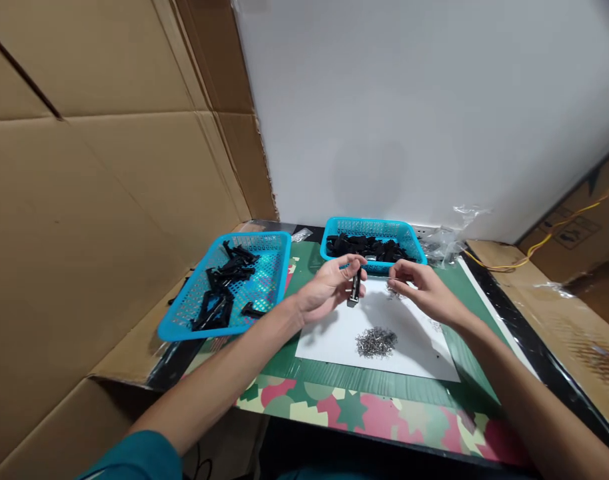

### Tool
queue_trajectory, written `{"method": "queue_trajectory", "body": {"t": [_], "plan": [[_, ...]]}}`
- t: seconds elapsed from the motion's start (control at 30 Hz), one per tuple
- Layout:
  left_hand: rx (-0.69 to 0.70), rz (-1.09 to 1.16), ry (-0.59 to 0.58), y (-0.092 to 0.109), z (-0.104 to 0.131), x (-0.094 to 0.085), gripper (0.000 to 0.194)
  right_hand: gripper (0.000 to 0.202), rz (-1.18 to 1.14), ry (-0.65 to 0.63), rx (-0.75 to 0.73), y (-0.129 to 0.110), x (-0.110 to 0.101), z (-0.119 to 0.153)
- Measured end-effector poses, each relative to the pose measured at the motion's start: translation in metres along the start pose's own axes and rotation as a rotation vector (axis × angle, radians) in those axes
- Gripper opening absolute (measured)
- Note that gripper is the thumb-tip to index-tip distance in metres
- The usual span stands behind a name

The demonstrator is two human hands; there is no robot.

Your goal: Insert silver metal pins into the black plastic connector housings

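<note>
Here we are: a black part point(355, 292) up in the left hand point(327, 288), above the white sheet point(324, 341)!

Closest in, a loose pile of tiny metal pieces point(377, 343) sits on the sheet's near half, and a brushing wrist could scatter it. Further back, over the sheet's far-left side, the left fingers are closed around that black part; it's a slim hold, so a slip of the thumb could drop it. Over the sheet's far-right side, the right hand point(422, 288) has thumb and fingers curled nearly together; whether they grip anything, I can't tell. Left of the sheet, a blue basket point(269, 280) of black parts; beyond it, another blue basket point(374, 221), fuller, close enough that a forward-swinging knuckle might knock it.
</note>
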State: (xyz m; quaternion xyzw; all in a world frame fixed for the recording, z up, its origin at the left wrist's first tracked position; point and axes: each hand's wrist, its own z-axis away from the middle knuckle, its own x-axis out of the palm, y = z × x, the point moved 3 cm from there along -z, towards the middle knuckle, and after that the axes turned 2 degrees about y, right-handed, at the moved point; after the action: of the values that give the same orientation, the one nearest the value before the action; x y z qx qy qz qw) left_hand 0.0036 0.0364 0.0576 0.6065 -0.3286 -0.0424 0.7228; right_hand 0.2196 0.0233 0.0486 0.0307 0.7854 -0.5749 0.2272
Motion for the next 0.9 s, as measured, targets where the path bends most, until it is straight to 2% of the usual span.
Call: {"method": "queue_trajectory", "body": {"t": [0.13, 0.23, 0.33, 0.47, 0.57, 0.8, 0.9], "plan": [[-0.039, 0.107, 0.099, -0.04, -0.001, 0.008, 0.046, 0.023, -0.003, 0.027, -0.006, 0.018, 0.009, 0.002], [-0.08, 0.107, 0.122, -0.052, 0.004, 0.006, 0.043, 0.02, -0.093, 0.035, 0.012, 0.029, 0.016, 0.008], [-0.107, 0.009, 0.087, -0.05, 0.005, -0.001, 0.038, 0.018, -0.164, 0.071, 0.03, 0.029, 0.021, 0.012], [-0.029, -0.172, 0.098, -0.041, 0.001, -0.009, 0.033, 0.024, -0.329, 0.048, 0.077, 0.02, 0.029, 0.013], [-0.009, -0.271, 0.091, -0.039, 0.0, -0.008, 0.031, 0.032, -0.392, 0.029, 0.116, 0.015, 0.033, 0.015], [-0.088, -0.437, -0.021, -0.046, 0.005, -0.003, 0.028, 0.035, -0.4, -0.085, 0.187, 0.016, 0.043, 0.022], [-0.085, -0.422, -0.012, -0.047, 0.005, -0.004, 0.028, 0.035, -0.315, -0.043, 0.153, 0.016, 0.043, 0.024]]}}
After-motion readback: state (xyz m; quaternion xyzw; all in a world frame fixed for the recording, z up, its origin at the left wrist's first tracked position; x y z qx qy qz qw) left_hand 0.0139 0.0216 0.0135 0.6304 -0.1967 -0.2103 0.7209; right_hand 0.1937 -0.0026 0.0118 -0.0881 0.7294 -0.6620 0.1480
